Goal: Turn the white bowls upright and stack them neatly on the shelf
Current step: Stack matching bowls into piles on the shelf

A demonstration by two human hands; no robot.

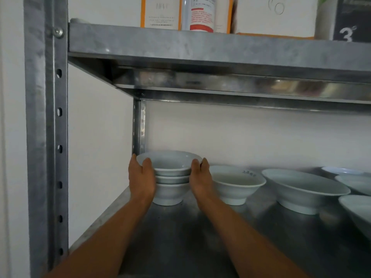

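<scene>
Cupping the upright bowl stack at the shelf back-left corner, left grip and right grip clasp its rim from opposite sides.

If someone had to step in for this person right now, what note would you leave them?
Left hand and right hand: each holds one side of the stack, thumbs at the top rim.
Stack: three upright bowls, nested, at the back left corner of the shelf; its foot looks to be down on the shelf.
To its right: a single bowl, upright and apart from the stack; then a wide bowl, upright; more bowls at the right edge, partly cut off.
Done: three stacked; no bowl in view is upside down.
Left: probably let go, then add the single bowl; the wide ones likely need their own stack.
</scene>
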